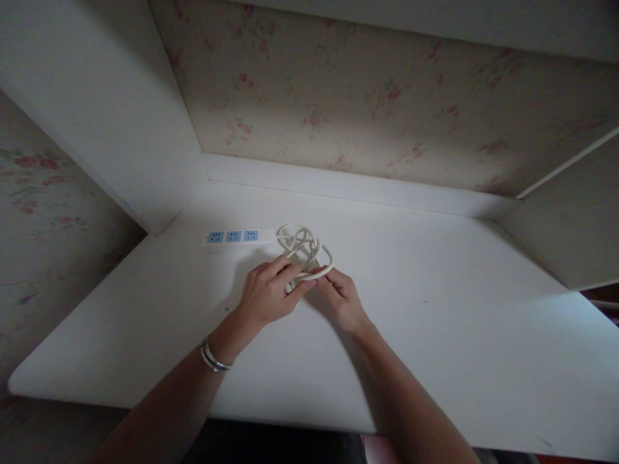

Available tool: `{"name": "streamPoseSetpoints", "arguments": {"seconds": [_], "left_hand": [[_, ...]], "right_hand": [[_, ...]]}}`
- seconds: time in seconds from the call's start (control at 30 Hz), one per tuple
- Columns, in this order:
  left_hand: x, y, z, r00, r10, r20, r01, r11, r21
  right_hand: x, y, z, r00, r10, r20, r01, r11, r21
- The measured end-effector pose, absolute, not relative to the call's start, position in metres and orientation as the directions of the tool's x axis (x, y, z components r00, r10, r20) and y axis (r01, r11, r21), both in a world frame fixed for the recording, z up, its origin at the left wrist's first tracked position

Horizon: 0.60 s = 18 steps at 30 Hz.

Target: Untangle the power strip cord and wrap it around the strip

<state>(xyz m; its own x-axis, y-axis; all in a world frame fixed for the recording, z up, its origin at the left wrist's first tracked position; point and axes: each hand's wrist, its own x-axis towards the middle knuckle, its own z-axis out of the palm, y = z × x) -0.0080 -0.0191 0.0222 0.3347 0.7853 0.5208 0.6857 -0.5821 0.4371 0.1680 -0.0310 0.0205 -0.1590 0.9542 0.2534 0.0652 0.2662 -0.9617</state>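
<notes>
A white power strip (262, 236) with three blue socket panels lies on the white tabletop, left of centre. From its right end runs a white power cord (327, 252), bunched in loose, crossing loops. My left hand (268, 290) is closed on the near left side of these loops, its fingers bent over the cord. At the near right side, my right hand (342, 298) pinches the cord, with its fingertips close to the left thumb. The cord's plug cannot be made out. A silver bracelet is on my left wrist.
The white tabletop (459, 335) reaches to a low white back ledge (338, 182). Behind it stands a wall with flowered paper (314, 96). White side panels (111, 96) bound the table at left and right. The front edge is close to my body.
</notes>
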Motion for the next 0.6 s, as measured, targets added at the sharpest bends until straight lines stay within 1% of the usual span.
{"name": "streamPoseSetpoints", "arguments": {"seconds": [0.1, 0.17, 0.3, 0.43, 0.5, 0.6], "left_hand": [[-0.009, -0.019, 0.02, 0.35, 0.779, 0.52, 0.682, -0.592, 0.43], [-0.008, -0.019, 0.019, 0.32, 0.78, 0.537, 0.67, -0.587, 0.454], [-0.005, -0.018, 0.021, 0.176, 0.777, 0.605, 0.631, -0.56, 0.536], [-0.002, -0.015, 0.024, 0.029, 0.774, 0.632, 0.609, -0.516, 0.603], [-0.003, -0.013, 0.023, -0.012, 0.796, 0.605, 0.615, -0.471, 0.632], [-0.005, -0.007, 0.018, -0.059, 0.873, 0.484, 0.609, -0.353, 0.711]], "right_hand": [[0.167, -0.028, 0.019, -0.147, 0.968, 0.203, -0.002, 0.205, -0.979], [0.167, -0.028, 0.018, -0.108, 0.984, 0.142, -0.029, 0.14, -0.99], [0.166, -0.026, 0.018, -0.015, 0.999, 0.033, -0.034, 0.032, -0.999], [0.165, -0.021, 0.014, 0.033, 0.999, 0.011, -0.1, 0.014, -0.995], [0.167, -0.019, 0.011, 0.049, 0.999, 0.013, -0.16, 0.02, -0.987], [0.17, -0.018, 0.007, 0.069, 0.997, 0.042, -0.248, 0.058, -0.967]]}}
